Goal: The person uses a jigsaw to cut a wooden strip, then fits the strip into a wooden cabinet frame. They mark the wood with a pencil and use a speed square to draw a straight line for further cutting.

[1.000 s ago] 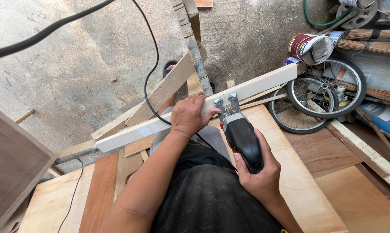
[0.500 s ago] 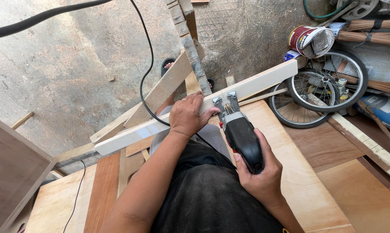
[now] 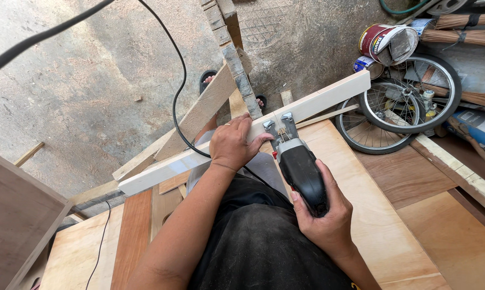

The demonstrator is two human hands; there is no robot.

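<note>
Pale wooden board [image 3: 328, 99] laid slantwise across plywood table [image 3: 371, 225], pinned flat under left hand [image 3: 232, 144], fingers spread over it. Black jigsaw [image 3: 298, 172] clasped by right hand [image 3: 328, 215], fingers wrapped round body, its shoe pressed against board edge. Bicycle wheels [image 3: 398, 110] seen beside table.

Left hand [image 3: 232, 144] presses pale wooden board [image 3: 199, 158] flat — right hand [image 3: 323, 217] grips black jigsaw [image 3: 298, 169], its shoe on the board's edge.
</note>
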